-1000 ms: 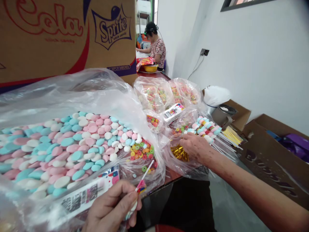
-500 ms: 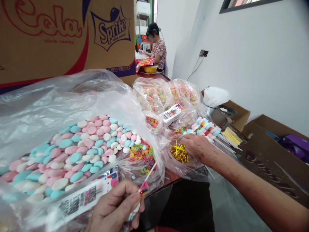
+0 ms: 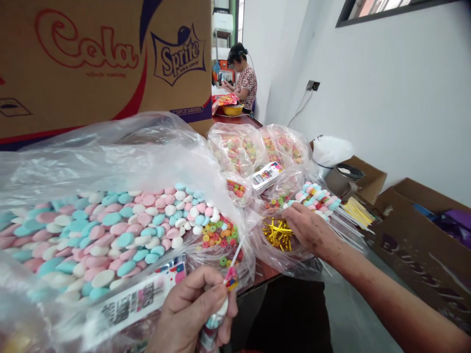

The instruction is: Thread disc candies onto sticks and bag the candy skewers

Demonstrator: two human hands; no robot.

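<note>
My left hand is closed round a candy stick in a clear wrapper, with pale marshmallow pieces inside. The white stick pokes up past my thumb through the gathered, brightly printed top. Over at the right, my right hand has its fingers bent and drawn together beside a pile of gold twist ties. Its fingertips are partly hidden, so what they pinch does not show. Left of my hands, pink, blue and white marshmallow candies lie heaped on clear plastic, with ring-shaped gummies beside them.
A large cardboard box stands behind the candies. Bags of gummy rings, printed cards and marshmallow skewers lie beyond my right hand. Open cartons stand at the right. A person sits at the far end.
The view has shifted, so most things appear a little lower and further right. My left hand has moved slightly right with the candy stick. My right hand stays beside the twist ties.
</note>
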